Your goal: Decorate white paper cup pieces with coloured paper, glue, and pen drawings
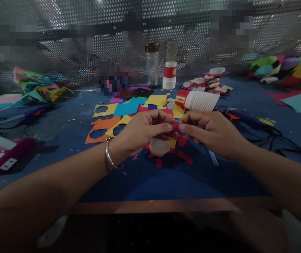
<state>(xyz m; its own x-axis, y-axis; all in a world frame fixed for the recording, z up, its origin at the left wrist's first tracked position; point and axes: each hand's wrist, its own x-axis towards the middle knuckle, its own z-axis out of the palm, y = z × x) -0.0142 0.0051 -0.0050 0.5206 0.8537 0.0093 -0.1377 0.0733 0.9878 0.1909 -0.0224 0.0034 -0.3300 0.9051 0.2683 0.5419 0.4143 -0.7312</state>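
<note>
Between the fingertips of both hands is a small red paper piece (175,125). My left hand (150,128), with a silver bangle at the wrist, pinches its left side. On its other side, my right hand (208,130) grips it between thumb and forefinger. Just below lies a round pale disc, perhaps a paper cup's base (159,147), with red strips sticking out around it. Loose red paper strips (185,157) rest on the blue tabletop to its right. The fingers hide part of the held piece.
Behind my hands lie coloured paper sheets with round holes (101,109). A stack of paper cups (200,101) lies on its side near an upright stack (169,75) and a glass bottle (152,66). Glue guns with cables (247,119) lie to the right and left.
</note>
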